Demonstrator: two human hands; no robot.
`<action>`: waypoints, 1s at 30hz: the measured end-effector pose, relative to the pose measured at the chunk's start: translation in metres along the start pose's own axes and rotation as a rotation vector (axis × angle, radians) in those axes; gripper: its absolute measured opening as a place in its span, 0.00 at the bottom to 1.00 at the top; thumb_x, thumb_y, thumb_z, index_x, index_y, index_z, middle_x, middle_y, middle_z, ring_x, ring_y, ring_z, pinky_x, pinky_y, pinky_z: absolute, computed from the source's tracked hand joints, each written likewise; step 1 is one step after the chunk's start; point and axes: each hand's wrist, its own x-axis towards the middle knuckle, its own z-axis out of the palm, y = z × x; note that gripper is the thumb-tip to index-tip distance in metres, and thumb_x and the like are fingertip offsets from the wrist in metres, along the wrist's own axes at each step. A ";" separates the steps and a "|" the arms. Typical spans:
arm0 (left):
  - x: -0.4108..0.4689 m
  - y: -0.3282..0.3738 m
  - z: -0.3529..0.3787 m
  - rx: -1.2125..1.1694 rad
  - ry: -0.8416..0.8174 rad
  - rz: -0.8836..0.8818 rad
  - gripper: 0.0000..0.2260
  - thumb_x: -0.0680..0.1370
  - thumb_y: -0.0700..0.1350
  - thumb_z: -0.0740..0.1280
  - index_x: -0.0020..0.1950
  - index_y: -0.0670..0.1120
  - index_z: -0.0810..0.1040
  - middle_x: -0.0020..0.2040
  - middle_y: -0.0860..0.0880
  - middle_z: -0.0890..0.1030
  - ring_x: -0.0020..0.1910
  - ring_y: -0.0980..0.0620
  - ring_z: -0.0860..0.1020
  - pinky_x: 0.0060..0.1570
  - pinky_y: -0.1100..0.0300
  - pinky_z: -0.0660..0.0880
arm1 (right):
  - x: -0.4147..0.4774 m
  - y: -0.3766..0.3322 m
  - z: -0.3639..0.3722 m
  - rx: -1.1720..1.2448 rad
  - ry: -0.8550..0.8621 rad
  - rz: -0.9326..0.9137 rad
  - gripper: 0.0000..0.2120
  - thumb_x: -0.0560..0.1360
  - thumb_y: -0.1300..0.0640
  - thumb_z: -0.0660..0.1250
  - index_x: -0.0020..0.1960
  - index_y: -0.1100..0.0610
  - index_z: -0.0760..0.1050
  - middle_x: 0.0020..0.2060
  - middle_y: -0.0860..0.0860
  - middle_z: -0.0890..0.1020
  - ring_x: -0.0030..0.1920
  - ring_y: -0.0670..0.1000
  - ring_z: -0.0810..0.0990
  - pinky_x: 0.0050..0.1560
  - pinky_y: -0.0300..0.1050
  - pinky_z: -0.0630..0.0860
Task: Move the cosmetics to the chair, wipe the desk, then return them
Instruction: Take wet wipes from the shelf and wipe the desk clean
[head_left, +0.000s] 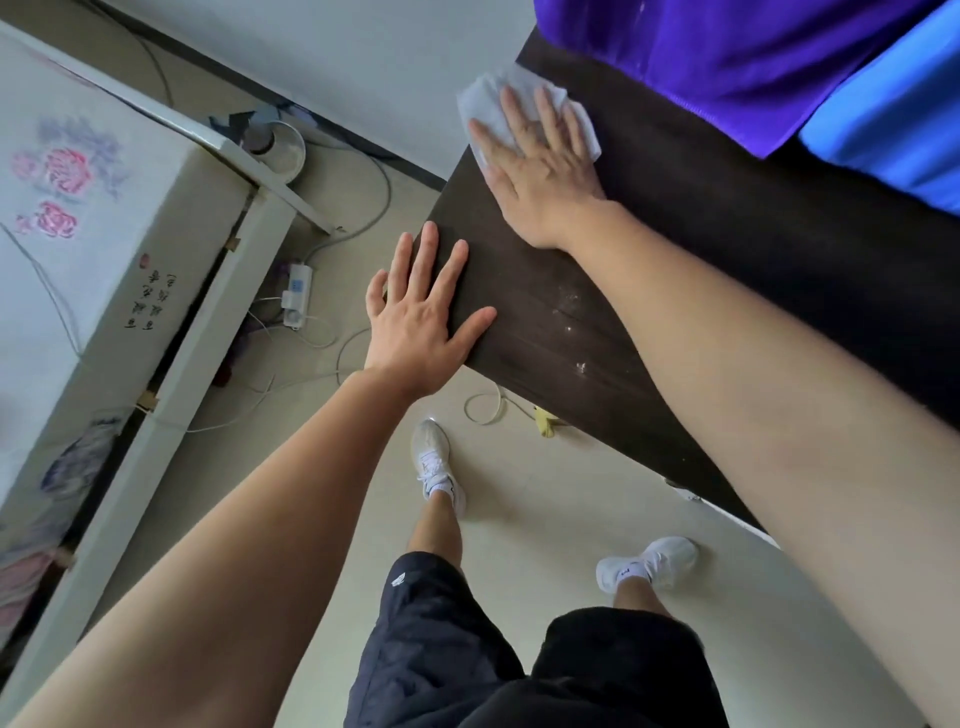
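Note:
The dark wooden desk (701, 270) runs from the upper middle to the right edge. My right hand (540, 161) lies flat with straight fingers on a white wipe (488, 101) and presses it onto the desk's far left corner. My left hand (423, 317) rests flat and spread on the desk's left edge, holding nothing. White smudges (569, 312) show on the desk surface between my arms. No cosmetics and no chair are in view.
Purple cloth (727, 57) and blue cloth (893, 124) lie along the desk's far side. A bed with a flowered cover (78, 218) stands on the left. A power strip (298, 293) and cables lie on the floor between bed and desk.

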 end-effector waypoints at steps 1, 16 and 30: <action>0.000 0.000 0.000 0.001 -0.003 0.000 0.33 0.78 0.71 0.47 0.80 0.59 0.48 0.81 0.52 0.43 0.79 0.50 0.39 0.75 0.45 0.41 | -0.016 0.000 0.005 0.008 -0.009 -0.028 0.25 0.85 0.45 0.41 0.81 0.41 0.43 0.82 0.51 0.41 0.80 0.60 0.38 0.78 0.60 0.38; 0.000 0.003 0.001 0.012 -0.054 0.000 0.34 0.79 0.70 0.45 0.80 0.57 0.44 0.80 0.52 0.38 0.78 0.49 0.35 0.76 0.42 0.42 | -0.082 0.082 0.017 0.084 0.040 0.460 0.26 0.83 0.42 0.42 0.81 0.40 0.44 0.81 0.53 0.41 0.80 0.63 0.38 0.77 0.62 0.37; 0.007 -0.005 -0.011 0.053 -0.237 0.021 0.33 0.80 0.65 0.48 0.79 0.57 0.37 0.79 0.50 0.33 0.78 0.47 0.33 0.75 0.40 0.42 | -0.288 -0.015 0.097 0.136 0.118 0.543 0.26 0.84 0.44 0.43 0.82 0.43 0.47 0.82 0.54 0.45 0.81 0.59 0.40 0.79 0.62 0.45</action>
